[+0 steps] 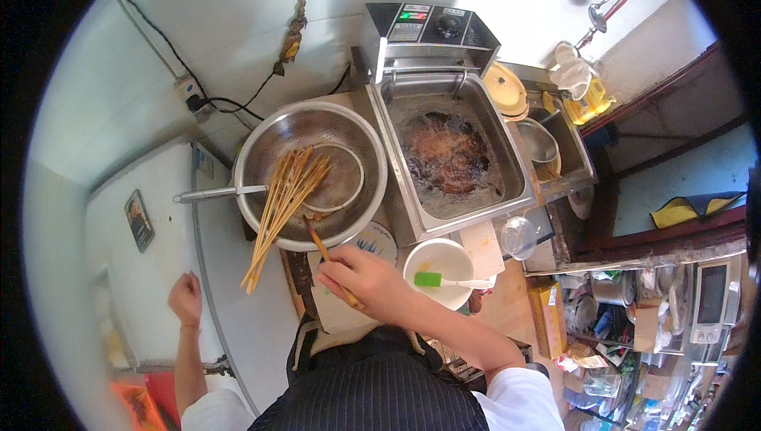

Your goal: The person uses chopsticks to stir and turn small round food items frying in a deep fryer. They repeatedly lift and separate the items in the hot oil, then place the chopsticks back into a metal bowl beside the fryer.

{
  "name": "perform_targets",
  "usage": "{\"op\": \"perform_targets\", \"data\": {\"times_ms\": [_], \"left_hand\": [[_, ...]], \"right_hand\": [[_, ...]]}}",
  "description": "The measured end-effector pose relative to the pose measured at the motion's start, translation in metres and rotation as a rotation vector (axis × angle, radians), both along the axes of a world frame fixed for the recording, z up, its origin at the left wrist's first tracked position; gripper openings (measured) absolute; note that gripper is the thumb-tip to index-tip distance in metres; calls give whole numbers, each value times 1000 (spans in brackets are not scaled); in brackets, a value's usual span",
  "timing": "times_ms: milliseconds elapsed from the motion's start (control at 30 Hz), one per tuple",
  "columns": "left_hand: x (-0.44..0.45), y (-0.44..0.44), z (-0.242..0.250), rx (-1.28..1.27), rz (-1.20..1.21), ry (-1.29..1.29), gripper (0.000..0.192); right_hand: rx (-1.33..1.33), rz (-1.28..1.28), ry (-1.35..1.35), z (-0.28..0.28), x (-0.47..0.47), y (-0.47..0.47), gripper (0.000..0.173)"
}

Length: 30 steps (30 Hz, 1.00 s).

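My right hand (359,282) grips a pair of wooden chopsticks (318,239), their tips over the near rim of a large perforated metal colander (371,205). Inside the colander lies a round wire skimmer (361,169) with its metal handle (223,193) across the left rim. A bundle of bamboo skewers (276,223) rests on both, the sticks' ends jutting towards me. To the right, brown food (449,148) bubbles in the oil of a steel electric fryer (410,208). My left hand (185,299) is curled in a fist above a white appliance, with nothing visible in it.
A white bowl (410,261) with a green-headed brush (428,279) stands at the fryer's near side. A plate (386,240) is partly under the colander. On the white appliance (172,193) lies a phone (140,221). Crowded shelves (630,351) stand at right.
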State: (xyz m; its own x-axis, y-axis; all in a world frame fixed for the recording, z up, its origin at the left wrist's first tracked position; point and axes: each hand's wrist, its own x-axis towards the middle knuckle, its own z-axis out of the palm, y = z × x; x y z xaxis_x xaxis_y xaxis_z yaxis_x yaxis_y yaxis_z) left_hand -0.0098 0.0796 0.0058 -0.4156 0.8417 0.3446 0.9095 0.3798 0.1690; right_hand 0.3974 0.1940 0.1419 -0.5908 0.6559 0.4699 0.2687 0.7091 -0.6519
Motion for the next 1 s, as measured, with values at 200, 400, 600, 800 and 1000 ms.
{"op": "perform_targets", "data": {"times_ms": [200,400,600,800,1000], "left_hand": [[-2,0,-2,44,-19,-19,31],[-3,-1,-2,-33,16,40,30],[2,-1,1,-69,50,12,33],[10,4,-4,-80,214,-49,31],[79,33,52,-63,153,-1418,40]], "right_hand": [[20,1,-177,-27,-12,14,19],[-76,-145,-283,-31,7,2,34],[-113,-443,-153,-38,49,-26,22],[-366,-507,-52,-42,82,-75,6],[-378,-450,-34,-48,87,-105,16]]}}
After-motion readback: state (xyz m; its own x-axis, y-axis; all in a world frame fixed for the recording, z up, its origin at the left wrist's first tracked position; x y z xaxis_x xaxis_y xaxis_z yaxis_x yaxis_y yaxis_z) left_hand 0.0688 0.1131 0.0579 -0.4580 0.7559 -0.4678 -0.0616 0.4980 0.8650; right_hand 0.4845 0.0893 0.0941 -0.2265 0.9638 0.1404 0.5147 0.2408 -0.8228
